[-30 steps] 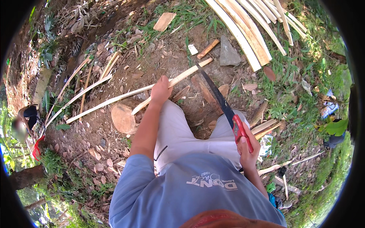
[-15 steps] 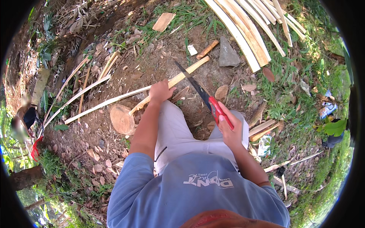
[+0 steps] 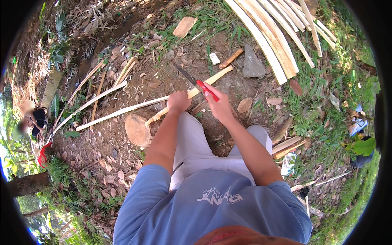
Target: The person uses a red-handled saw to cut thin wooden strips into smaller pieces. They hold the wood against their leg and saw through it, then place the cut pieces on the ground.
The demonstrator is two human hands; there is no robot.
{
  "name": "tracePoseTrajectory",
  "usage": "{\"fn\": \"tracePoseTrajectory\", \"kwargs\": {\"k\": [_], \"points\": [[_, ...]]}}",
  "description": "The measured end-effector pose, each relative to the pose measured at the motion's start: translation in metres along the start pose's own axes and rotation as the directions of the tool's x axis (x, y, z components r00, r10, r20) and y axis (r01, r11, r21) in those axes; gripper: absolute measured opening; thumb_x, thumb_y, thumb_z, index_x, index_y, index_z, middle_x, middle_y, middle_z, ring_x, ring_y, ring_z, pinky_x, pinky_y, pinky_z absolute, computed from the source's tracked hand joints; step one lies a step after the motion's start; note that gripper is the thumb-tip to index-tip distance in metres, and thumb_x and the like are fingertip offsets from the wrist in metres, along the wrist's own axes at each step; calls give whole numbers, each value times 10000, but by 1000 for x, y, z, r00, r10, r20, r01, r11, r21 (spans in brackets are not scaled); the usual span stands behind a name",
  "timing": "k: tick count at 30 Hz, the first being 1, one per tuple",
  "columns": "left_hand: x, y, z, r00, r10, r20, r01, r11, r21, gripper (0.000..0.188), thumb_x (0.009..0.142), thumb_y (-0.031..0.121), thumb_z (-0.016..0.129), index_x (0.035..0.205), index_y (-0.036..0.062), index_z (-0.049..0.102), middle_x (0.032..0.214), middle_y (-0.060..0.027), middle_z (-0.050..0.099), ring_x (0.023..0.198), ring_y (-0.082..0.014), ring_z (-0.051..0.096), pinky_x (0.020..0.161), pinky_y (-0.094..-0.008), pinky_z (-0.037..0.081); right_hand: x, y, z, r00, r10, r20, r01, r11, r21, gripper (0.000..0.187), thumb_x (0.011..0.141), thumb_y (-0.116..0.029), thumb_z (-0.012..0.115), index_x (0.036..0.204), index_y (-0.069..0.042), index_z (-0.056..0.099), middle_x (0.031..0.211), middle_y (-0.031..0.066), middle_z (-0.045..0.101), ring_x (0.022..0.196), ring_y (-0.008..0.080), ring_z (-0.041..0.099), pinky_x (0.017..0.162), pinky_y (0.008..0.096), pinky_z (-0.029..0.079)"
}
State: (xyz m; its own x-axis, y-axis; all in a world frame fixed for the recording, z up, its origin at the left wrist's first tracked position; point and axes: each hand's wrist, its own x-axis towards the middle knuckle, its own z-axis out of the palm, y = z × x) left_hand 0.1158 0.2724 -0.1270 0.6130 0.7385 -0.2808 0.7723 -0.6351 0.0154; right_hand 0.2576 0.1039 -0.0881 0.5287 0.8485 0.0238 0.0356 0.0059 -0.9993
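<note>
1. A person seated outdoors, seen from above in a grey-blue shirt and pale trousers [image 3: 196,141], works with both bare hands in front of the knees.
2. The left hand [image 3: 179,101] is closed around a pale wooden strip [image 3: 218,75], pressing down near the left knee.
3. The strip slants from lower left to upper right; its lower end is beside the round cut face of a log [image 3: 137,130], its upper end just beside a short brown stick [image 3: 231,58].
4. The right hand [image 3: 218,107] is wrapped around the red handle of a handsaw [image 3: 185,74]. The dark blade points up and left, crossing over the strip just right of the left hand; whether its teeth touch the wood, I cannot tell.
5. A longer, thinner strip [image 3: 118,110] runs leftward from near the left hand.
6. Beyond the stick sits a grey stone [image 3: 253,64]; at upper right, long pale boards [image 3: 265,36] lie side by side on grass.
7. At the far left edge, another person [image 3: 38,120] is near something red [image 3: 43,155].
</note>
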Motion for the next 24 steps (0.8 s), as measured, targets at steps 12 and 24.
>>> {"fn": "tracePoseTrajectory", "kwargs": {"k": [12, 24], "points": [[3, -4, 2, 998, -11, 68, 12, 1000, -8, 398, 941, 370, 731, 1200, 68, 761, 1059, -176, 808, 994, -379, 790, 883, -494, 634, 6, 20, 5, 999, -21, -24, 21, 1000, 5, 410, 1066, -166, 650, 1450, -23, 672, 1232, 217, 764, 999, 215, 730, 898, 352, 551], [-1, -2, -9, 987, -112, 113, 124, 986, -107, 329, 925, 301, 732, 1159, 82, 807, 1143, -168, 801, 1078, -380, 780, 932, -490, 636, -23, 34, 1, 993, -116, -2, 116, 991, -67, 407, 1095, -138, 631, 1492, -47, 655, 1152, 88, 763, 962, 123, 665, 877, 309, 543]]}}
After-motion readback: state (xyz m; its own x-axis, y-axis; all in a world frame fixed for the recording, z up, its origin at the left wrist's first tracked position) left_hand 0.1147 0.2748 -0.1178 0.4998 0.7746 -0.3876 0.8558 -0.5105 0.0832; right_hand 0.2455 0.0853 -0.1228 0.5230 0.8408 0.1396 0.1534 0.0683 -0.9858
